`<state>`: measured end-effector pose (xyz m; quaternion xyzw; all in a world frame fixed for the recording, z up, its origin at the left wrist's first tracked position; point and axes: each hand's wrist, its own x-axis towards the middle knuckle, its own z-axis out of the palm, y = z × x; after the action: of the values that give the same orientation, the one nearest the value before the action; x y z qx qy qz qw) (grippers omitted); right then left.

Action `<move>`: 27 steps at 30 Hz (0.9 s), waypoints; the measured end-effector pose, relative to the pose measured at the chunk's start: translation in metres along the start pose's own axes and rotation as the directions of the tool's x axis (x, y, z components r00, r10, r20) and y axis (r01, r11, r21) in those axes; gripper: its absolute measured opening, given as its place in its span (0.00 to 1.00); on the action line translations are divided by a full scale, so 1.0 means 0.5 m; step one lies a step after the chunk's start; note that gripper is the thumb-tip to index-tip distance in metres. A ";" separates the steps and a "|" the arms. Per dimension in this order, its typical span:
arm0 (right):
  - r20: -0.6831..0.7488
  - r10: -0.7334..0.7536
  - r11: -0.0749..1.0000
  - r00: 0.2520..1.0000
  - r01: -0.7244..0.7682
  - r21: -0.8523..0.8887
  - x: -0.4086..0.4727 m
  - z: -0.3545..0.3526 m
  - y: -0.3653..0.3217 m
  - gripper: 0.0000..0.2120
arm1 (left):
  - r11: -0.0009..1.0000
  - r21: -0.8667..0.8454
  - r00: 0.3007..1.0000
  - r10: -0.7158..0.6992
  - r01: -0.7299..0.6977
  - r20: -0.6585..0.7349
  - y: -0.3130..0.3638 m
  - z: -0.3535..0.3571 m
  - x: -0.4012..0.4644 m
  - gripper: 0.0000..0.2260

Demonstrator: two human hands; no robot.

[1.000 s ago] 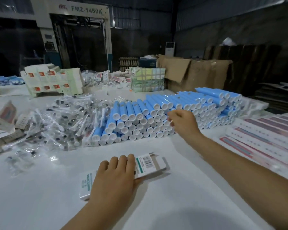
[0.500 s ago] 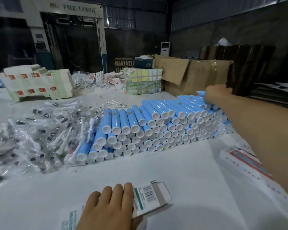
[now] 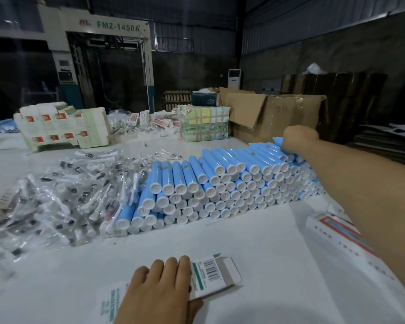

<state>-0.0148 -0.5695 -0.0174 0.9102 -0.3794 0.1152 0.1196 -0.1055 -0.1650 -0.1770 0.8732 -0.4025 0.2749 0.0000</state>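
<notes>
Early going: the left hand [image 3: 159, 291] is grasping the white barcoded cardboard carton [image 3: 214, 274] at lower centre, flap gaping, filling not yet begun (I'd judge). The right hand [image 3: 298, 136] is clutching one blue plastic tube [image 3: 277, 141] atop the white-capped tube stack [image 3: 220, 183], upper right. A white table [image 3: 255, 239] is carrying everything; a dim warehouse [image 3: 313, 43] is looming behind.

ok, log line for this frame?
left hand holds box, end flap open | right hand grips tube at far end of stack
</notes>
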 end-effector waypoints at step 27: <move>0.119 -0.111 -0.406 0.987 -0.155 0.901 -0.583 0.108 -0.141 0.19 | 0.958 -0.066 0.954 -0.267 0.277 0.138 -0.003 -0.048 -0.031 0.29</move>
<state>-0.1573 -0.3445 -0.1651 0.5924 -0.1358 0.3103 -0.7310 -0.1241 -0.1475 -0.1636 0.9353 -0.2888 0.1987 0.0490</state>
